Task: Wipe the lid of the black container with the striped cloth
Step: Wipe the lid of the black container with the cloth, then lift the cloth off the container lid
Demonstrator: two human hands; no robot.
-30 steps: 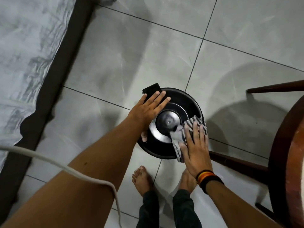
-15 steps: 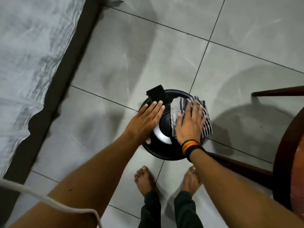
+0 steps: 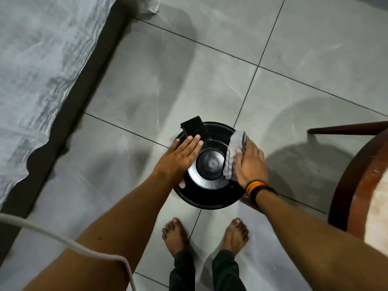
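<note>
A round black container (image 3: 207, 198) stands on the tiled floor in front of my bare feet. Its glossy black lid (image 3: 210, 164) has a raised disc in the middle and a black latch (image 3: 192, 126) at the far left. My left hand (image 3: 178, 158) lies flat on the lid's left side, fingers together, holding it steady. My right hand (image 3: 251, 164) presses the grey-and-black striped cloth (image 3: 233, 154) onto the lid's right side. The cloth is bunched under my fingers and reaches to the far right rim.
A dark wooden chair (image 3: 357, 175) with a round seat stands close at the right, one leg passing beside the container. A grey sheet over a dark edge (image 3: 63, 114) fills the left. A white cable (image 3: 63, 242) crosses the lower left.
My right hand has swept the cloth from the lid's near right up over the far side, then back to the right edge. My left hand stayed on the lid.
</note>
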